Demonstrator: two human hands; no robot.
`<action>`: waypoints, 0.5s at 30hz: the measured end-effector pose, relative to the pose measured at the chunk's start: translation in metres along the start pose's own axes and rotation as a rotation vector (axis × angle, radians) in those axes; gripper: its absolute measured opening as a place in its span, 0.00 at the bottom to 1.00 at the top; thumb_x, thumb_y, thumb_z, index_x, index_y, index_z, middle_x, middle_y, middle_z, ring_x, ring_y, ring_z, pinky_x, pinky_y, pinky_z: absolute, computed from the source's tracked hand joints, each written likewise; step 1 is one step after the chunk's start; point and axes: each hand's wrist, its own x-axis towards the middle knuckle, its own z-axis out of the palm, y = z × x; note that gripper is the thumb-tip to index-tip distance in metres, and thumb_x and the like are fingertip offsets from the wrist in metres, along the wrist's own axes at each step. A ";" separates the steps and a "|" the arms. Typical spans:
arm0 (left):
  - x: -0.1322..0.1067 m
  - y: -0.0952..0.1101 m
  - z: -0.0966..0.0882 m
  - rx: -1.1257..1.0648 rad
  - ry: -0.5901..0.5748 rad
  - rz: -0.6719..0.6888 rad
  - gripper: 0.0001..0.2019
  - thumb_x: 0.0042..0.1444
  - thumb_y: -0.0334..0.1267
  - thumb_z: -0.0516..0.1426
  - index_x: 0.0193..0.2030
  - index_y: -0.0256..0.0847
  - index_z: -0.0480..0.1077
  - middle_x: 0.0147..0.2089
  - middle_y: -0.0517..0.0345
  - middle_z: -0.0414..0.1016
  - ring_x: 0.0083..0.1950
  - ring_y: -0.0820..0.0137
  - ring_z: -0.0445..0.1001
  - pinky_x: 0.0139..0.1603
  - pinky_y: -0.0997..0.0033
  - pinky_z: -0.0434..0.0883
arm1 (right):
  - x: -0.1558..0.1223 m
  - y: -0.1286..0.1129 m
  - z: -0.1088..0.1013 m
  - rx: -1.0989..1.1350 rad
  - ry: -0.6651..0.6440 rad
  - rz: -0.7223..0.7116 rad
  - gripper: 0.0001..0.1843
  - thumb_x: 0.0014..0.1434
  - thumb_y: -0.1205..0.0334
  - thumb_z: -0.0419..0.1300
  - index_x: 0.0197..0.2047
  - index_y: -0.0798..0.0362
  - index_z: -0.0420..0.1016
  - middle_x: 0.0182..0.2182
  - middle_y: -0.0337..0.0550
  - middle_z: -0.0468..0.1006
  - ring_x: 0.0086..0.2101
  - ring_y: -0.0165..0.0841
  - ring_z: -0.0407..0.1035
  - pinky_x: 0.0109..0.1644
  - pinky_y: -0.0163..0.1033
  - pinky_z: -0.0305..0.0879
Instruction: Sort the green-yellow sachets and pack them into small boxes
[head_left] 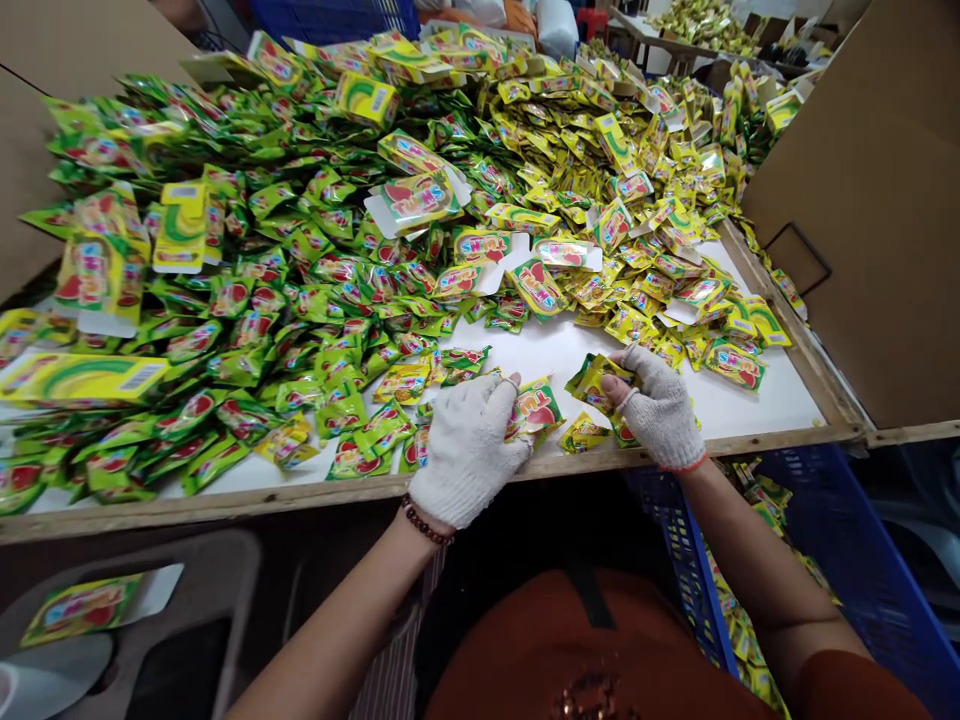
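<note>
My left hand [466,445], in a white knit glove with bare fingertips, is closed around a small printed candy box [535,408] near the table's front edge. The palm side of that grip is hidden. Just to the right, my right hand [661,408], gloved the same way, pinches some green and yellow candy packets [589,380] between thumb and fingers. A loose yellow packet [583,433] lies on the white tabletop between the hands. Green packets [360,455] with a red fruit print lie left of my left hand.
A large heap of green packets [300,280] and yellow packets [555,150] covers the table, with flat boxes [420,200] on top. Cardboard [862,230] stands at the right. Below the wooden edge [300,498] is a blue crate [832,540] holding packets. A box [82,608] lies lower left.
</note>
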 end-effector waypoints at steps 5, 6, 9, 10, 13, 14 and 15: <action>-0.011 0.001 0.003 -0.200 0.096 0.003 0.21 0.51 0.37 0.60 0.52 0.38 0.65 0.48 0.47 0.72 0.52 0.56 0.73 0.53 0.59 0.72 | 0.001 -0.012 0.008 0.019 -0.074 -0.035 0.09 0.60 0.57 0.59 0.40 0.53 0.74 0.33 0.42 0.77 0.35 0.35 0.69 0.40 0.38 0.66; -0.012 0.000 0.005 -0.214 0.100 0.001 0.21 0.51 0.37 0.60 0.52 0.39 0.64 0.47 0.48 0.73 0.51 0.57 0.74 0.53 0.60 0.72 | 0.001 -0.014 0.006 0.008 -0.146 -0.038 0.08 0.60 0.58 0.59 0.39 0.54 0.74 0.32 0.41 0.76 0.33 0.34 0.69 0.39 0.37 0.65; -0.016 -0.003 0.008 -0.224 0.100 0.035 0.22 0.51 0.37 0.61 0.53 0.38 0.64 0.47 0.48 0.73 0.51 0.57 0.74 0.54 0.59 0.73 | 0.003 -0.018 -0.001 -0.053 -0.374 -0.043 0.06 0.60 0.62 0.58 0.35 0.55 0.75 0.29 0.39 0.74 0.31 0.31 0.66 0.36 0.35 0.61; -0.016 -0.004 0.008 -0.226 0.093 0.066 0.22 0.51 0.36 0.61 0.53 0.38 0.65 0.48 0.47 0.73 0.52 0.56 0.74 0.54 0.58 0.73 | 0.004 -0.018 -0.003 -0.077 -0.437 -0.038 0.05 0.60 0.64 0.58 0.34 0.55 0.75 0.28 0.38 0.73 0.31 0.30 0.65 0.35 0.34 0.59; -0.017 -0.002 0.009 -0.235 0.071 0.157 0.23 0.50 0.35 0.61 0.55 0.37 0.66 0.50 0.45 0.73 0.52 0.55 0.73 0.54 0.56 0.73 | 0.009 -0.022 -0.006 -0.162 -0.578 -0.019 0.05 0.58 0.67 0.58 0.32 0.55 0.75 0.25 0.35 0.71 0.29 0.29 0.63 0.34 0.34 0.56; -0.017 0.000 0.009 -0.236 0.071 0.174 0.23 0.50 0.34 0.61 0.54 0.36 0.66 0.50 0.45 0.73 0.52 0.55 0.73 0.53 0.56 0.73 | 0.010 -0.024 -0.006 -0.198 -0.601 -0.029 0.05 0.58 0.68 0.58 0.31 0.54 0.75 0.24 0.35 0.71 0.29 0.29 0.63 0.34 0.34 0.55; -0.017 0.002 0.009 -0.236 0.078 0.181 0.23 0.50 0.34 0.61 0.54 0.36 0.67 0.49 0.44 0.74 0.51 0.55 0.74 0.53 0.56 0.74 | 0.011 -0.026 -0.004 -0.235 -0.605 -0.047 0.06 0.57 0.70 0.58 0.30 0.54 0.75 0.24 0.36 0.71 0.29 0.29 0.63 0.35 0.34 0.55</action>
